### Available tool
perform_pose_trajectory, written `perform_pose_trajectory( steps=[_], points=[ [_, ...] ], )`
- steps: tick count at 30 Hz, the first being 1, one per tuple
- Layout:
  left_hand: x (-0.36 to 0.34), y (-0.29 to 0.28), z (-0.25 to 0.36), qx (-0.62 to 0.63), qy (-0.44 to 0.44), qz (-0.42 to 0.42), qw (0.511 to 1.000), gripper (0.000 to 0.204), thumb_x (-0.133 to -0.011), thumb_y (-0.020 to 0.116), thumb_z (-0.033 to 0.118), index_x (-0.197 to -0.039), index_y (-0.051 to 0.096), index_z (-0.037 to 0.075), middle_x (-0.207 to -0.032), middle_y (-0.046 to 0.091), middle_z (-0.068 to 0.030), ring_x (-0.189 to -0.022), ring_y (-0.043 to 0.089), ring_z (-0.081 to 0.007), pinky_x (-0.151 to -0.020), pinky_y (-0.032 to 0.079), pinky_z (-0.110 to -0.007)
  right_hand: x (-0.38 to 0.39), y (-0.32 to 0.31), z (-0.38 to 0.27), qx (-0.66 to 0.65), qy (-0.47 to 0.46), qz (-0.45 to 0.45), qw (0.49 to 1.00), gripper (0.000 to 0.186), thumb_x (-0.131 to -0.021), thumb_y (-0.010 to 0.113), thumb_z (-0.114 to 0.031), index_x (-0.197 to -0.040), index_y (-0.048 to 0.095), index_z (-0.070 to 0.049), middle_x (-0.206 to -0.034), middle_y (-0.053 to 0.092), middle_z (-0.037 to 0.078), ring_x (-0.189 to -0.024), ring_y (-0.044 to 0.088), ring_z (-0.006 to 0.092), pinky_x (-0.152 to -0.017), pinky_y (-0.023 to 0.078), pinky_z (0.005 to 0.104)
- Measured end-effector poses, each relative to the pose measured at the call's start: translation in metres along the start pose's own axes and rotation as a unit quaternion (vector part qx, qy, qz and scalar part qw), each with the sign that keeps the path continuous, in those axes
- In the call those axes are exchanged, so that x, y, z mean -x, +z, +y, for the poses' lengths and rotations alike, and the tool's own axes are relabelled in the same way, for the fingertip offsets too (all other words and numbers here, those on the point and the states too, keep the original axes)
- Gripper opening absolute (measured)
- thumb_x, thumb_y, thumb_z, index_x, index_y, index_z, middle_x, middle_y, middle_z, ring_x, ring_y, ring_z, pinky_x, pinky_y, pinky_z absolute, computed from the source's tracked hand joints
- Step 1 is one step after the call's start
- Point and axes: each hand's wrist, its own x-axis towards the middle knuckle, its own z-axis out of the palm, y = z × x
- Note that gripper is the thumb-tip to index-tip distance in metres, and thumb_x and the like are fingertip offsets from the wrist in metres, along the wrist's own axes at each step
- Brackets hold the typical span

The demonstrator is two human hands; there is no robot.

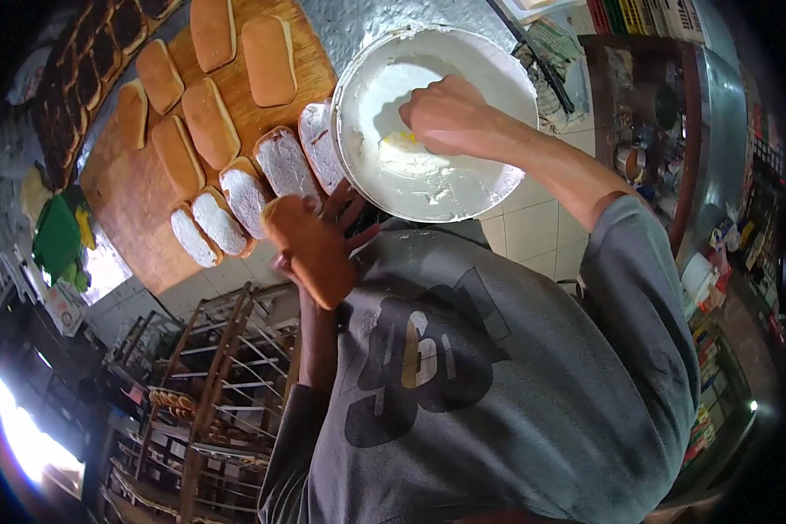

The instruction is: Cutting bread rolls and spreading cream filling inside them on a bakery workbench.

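Note:
My left hand (351,208) holds an oblong brown bread piece (313,253) in front of my shirt, fingers spread behind it. Inside a round white tub (501,179), my right hand (448,113) is closed just above white cream (419,164). A small yellow part shows at the cream below that fist; what the fist grips is mostly hidden. Beside the tub, on the wooden board (118,196), lies a row of cream-covered bread pieces (284,162). Several plain brown bread pieces (210,122) lie farther back on the board.
Dark-topped baked pieces (96,70) fill the far left. A long dark-handled tool (541,65) and a cloth (557,44) lie right of the tub. Wooden racks (214,393) stand below the board at the left. Metal shelving (712,131) is at the right.

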Motion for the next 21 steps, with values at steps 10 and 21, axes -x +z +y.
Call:
perform_pose_trajectory(
  steps=[10, 21],
  points=[
    [-0.002, -0.02, -0.003, 0.018, 0.028, 0.086, 0.996, 0.08, -0.073, 0.069, 0.043, -0.139, 0.037, 0.009, -0.142, 0.043, -0.0194, -0.127, 0.047, -0.0414, -0.102, 0.039, -0.067, 0.038, -0.083, 0.027, -0.275, -0.054, -0.092, 0.955, 0.023, -0.085, 0.071, -0.024, -0.086, 0.073, -0.001, -0.063, 0.063, 0.013, -0.05, 0.049, 0.0158, -0.051, 0.038, 0.033],
    [-0.003, -0.024, 0.057, 0.034, 0.146, 0.114, 0.982, 0.065, -0.083, 0.059, 0.058, -0.13, 0.048, 0.014, -0.118, 0.057, -0.0099, -0.096, 0.06, -0.024, -0.069, 0.053, -0.041, 0.021, -0.03, -0.155, -0.72, 0.043, 0.112, 0.684, 0.012, -0.098, 0.057, -0.014, -0.101, 0.061, -0.003, -0.08, 0.066, 0.0, -0.057, 0.046, 0.0019, -0.052, 0.038, 0.0178]
  ],
)
